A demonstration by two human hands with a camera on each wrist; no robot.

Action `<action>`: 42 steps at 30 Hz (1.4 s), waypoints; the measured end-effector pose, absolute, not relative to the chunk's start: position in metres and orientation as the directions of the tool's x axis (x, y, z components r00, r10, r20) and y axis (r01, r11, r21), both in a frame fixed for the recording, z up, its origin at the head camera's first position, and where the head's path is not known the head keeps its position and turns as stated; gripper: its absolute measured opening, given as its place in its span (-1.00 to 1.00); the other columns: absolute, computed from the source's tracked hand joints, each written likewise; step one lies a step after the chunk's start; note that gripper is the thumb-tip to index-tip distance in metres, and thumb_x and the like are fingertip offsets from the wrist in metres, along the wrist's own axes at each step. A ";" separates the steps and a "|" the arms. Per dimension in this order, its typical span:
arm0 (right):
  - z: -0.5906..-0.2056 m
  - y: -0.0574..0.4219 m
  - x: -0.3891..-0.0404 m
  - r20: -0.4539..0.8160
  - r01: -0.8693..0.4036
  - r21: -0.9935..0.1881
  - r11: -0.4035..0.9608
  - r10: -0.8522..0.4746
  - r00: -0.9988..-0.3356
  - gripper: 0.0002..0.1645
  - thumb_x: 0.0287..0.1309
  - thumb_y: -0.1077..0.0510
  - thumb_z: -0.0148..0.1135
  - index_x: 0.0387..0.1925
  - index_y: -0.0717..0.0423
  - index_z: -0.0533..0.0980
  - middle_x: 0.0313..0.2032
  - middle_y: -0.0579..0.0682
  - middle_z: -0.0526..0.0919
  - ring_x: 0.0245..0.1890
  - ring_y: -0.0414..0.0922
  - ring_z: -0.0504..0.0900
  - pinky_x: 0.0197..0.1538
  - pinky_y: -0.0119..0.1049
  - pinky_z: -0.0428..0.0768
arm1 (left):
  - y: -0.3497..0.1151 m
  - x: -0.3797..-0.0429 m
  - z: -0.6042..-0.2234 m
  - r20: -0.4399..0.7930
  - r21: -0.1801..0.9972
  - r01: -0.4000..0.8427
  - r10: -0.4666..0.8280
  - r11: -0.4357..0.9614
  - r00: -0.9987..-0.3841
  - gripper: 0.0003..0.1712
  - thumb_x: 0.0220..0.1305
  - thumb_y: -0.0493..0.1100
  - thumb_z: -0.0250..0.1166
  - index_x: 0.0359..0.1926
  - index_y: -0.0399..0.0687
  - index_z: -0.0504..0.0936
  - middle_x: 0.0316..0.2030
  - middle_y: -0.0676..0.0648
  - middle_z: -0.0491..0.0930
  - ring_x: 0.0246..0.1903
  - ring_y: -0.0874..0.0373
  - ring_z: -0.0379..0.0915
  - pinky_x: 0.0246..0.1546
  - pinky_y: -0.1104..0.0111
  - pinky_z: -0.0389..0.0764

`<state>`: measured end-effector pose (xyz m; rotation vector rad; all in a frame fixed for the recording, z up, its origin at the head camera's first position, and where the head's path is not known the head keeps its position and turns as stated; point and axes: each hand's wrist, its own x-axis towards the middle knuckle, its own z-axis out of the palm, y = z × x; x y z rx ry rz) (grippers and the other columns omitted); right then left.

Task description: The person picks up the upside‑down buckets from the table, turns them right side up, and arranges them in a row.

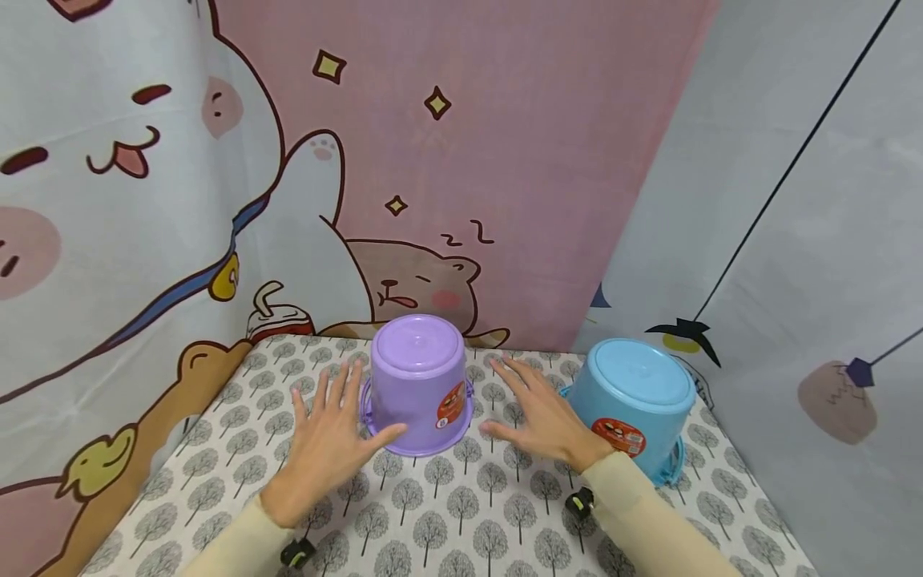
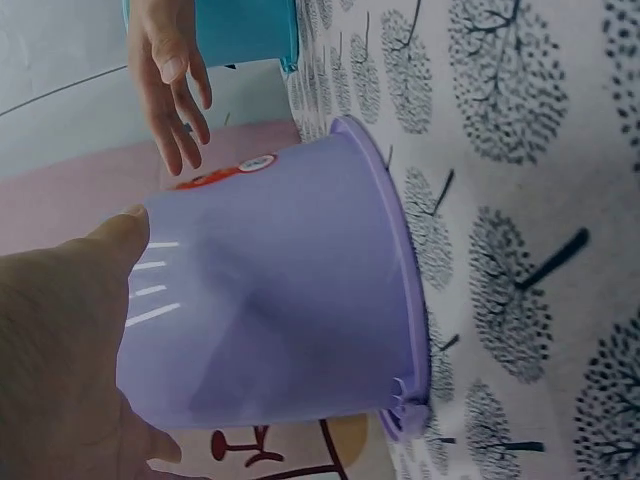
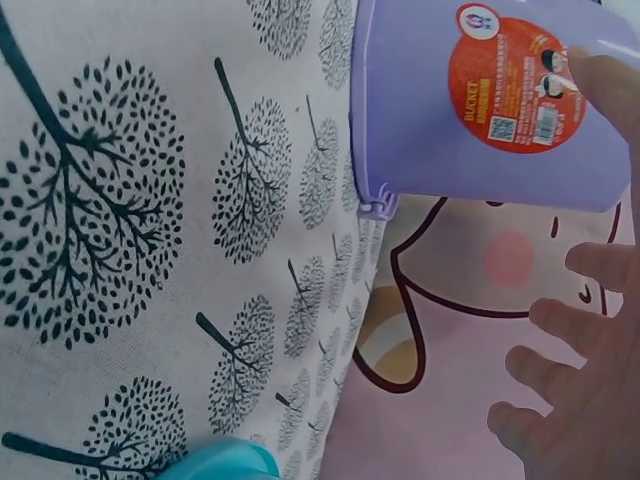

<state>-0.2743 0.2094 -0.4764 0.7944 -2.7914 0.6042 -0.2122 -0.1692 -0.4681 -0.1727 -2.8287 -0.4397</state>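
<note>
While the upturned purple plastic bucket (image 1: 413,401) stands near the surface's (image 1: 461,553) far edge, the left hand (image 1: 326,439) and right hand (image 1: 542,417) flank it, fingers spread, gripping nothing; apparently a two-handed reach, calling for palms brought evenly against its sides.

Purple bucket (image 3: 415,120), round orange-red label (image 3: 515,85): I read "BUCKET"; smaller print (image 3: 482,97) illegible. Blue bucket (image 1: 649,407), red label (image 1: 618,437): too small to read. Pink backdrop (image 1: 519,160): two Zs (image 1: 480,232) above sleeping bear (image 1: 414,276).
</note>
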 end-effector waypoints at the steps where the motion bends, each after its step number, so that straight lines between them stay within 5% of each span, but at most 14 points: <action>1: -0.477 0.209 -0.276 0.266 -0.534 -0.338 0.775 -0.466 -0.844 0.34 0.38 -0.72 0.36 0.93 -0.47 -0.01 0.91 0.04 0.11 0.86 0.35 0.22 0.65 0.73 0.39 | -0.170 -0.213 -0.469 0.278 0.286 0.154 0.072 0.946 -0.958 0.53 0.44 0.77 0.26 0.93 -0.13 -0.11 0.87 -0.39 -0.02 0.83 -0.58 -0.11 0.70 -0.74 -0.29; 19: -0.495 0.196 -0.307 0.107 -0.475 -0.435 0.765 -0.480 -0.871 0.38 0.34 -0.63 0.50 0.93 -0.34 0.07 0.92 0.03 0.08 0.88 0.30 0.16 0.76 0.64 0.30 | -0.183 -0.222 -0.492 0.111 0.363 0.099 0.063 0.927 -0.992 0.52 0.44 0.81 0.18 0.92 -0.15 -0.07 0.85 -0.44 0.00 0.77 -0.70 -0.03 0.68 -0.72 -0.25; 34: -0.514 0.180 -0.328 0.042 -0.464 -0.484 0.741 -0.511 -0.859 0.45 0.28 -0.46 0.68 0.89 0.02 0.15 0.89 0.11 0.17 0.86 0.35 0.18 0.86 0.53 0.17 | -0.185 -0.229 -0.510 -0.030 0.438 0.046 0.066 0.898 -0.997 0.55 0.45 0.80 0.18 0.91 -0.24 -0.10 0.84 -0.44 0.07 0.78 -0.68 -0.03 0.72 -0.71 -0.19; 42: -0.517 0.174 -0.334 0.027 -0.442 -0.552 0.707 -0.514 -0.857 0.47 0.22 -0.46 0.72 0.90 -0.07 0.16 0.88 0.15 0.18 0.86 0.37 0.19 0.86 0.57 0.12 | -0.184 -0.233 -0.513 -0.036 0.485 0.052 0.079 0.873 -0.996 0.53 0.44 0.79 0.23 0.90 -0.22 -0.01 0.82 -0.44 0.15 0.77 -0.68 0.03 0.68 -0.76 -0.19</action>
